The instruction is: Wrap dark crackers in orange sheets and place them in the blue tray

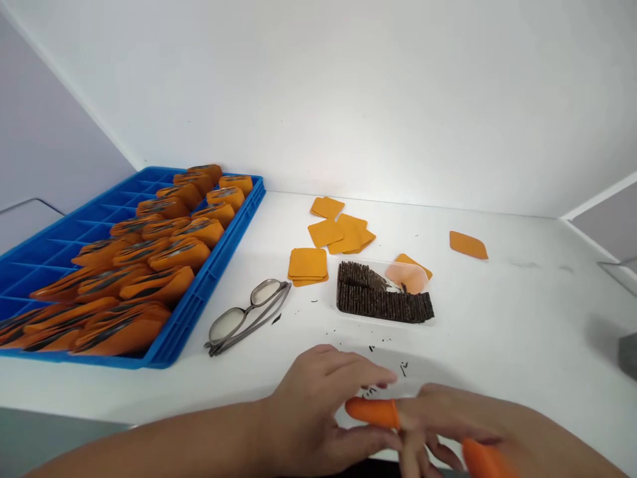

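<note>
My left hand (323, 411) is at the front of the white table, its thumb and fingers apart around an orange finger cot (373, 411). That cot covers the outstretched index finger of my right hand (442, 425). My left thumb lies close under this finger; I cannot tell if it presses on it. A second orange finger cot (488, 458) is on my right hand at the bottom edge, blurred. The other right fingers are partly curled, with nothing visible in them. Beyond my hands, a clear plastic tray (383, 264) holds rows of thin dark strips (383, 302).
A blue divided crate (164, 345) at left holds many folded orange pieces (159, 285) with dark insides. Glasses (243, 315) lie beside it. Orange squares (308, 263) lie in loose piles near the tray, one orange piece (468, 245) farther right. Dark scraps (403, 367) dot the table.
</note>
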Demonstrator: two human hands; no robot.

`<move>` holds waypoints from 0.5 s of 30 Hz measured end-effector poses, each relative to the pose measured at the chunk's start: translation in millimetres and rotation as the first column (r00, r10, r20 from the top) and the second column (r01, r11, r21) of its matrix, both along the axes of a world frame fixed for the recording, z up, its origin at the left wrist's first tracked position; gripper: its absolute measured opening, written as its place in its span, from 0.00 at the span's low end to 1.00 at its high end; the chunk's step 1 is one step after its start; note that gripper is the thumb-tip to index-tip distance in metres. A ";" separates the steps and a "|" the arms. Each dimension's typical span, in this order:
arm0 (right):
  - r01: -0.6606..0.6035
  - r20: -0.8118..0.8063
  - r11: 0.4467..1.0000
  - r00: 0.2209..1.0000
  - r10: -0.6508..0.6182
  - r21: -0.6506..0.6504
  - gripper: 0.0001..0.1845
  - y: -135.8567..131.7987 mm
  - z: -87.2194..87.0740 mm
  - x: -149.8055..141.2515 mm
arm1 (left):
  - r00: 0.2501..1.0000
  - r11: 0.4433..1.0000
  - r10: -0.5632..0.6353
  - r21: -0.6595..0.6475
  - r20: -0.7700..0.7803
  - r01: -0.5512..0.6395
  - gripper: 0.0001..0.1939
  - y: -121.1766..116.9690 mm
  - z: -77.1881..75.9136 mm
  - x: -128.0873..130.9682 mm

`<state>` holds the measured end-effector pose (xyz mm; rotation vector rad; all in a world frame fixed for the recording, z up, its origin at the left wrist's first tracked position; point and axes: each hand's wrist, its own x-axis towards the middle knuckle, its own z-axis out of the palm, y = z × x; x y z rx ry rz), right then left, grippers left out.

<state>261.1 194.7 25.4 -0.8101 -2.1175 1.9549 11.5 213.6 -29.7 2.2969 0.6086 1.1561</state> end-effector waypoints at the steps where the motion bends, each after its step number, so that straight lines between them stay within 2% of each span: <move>1: -0.024 -0.042 1.000 0.999 0.024 0.017 0.38 8.6 0.9 -4.5 | 1.000 0.998 -0.002 0.055 0.008 0.002 0.18 2.1 -0.4 7.7; 2: -0.032 -0.055 0.998 0.998 0.035 0.049 0.36 16.6 2.6 -7.2 | 0.999 0.991 0.021 0.130 0.027 -0.025 0.15 5.7 -0.4 14.4; 4: -0.010 -0.035 0.990 0.999 0.015 0.142 0.33 30.0 9.0 -5.5 | 0.997 0.971 0.071 0.227 0.025 -0.075 0.15 16.2 1.4 24.7; 7: 0.043 0.010 0.968 0.999 -0.047 0.245 0.29 40.1 20.9 14.9 | 0.992 0.949 0.117 0.288 0.040 -0.124 0.17 31.1 9.2 35.3; 9: 0.099 -0.012 0.967 0.995 -0.099 0.236 0.29 40.3 23.5 35.3 | 0.992 0.941 0.119 0.313 0.042 -0.126 0.17 35.0 15.0 43.2; 12: 0.151 -0.070 0.973 0.988 -0.141 0.176 0.29 36.5 14.3 59.3 | 0.995 0.948 0.097 0.301 0.038 -0.104 0.14 31.2 17.9 58.5; 15: 0.150 -0.173 0.982 0.976 -0.129 0.115 0.36 33.8 -5.6 60.3 | 0.987 0.959 0.117 0.248 0.107 -0.140 0.14 23.5 14.6 72.8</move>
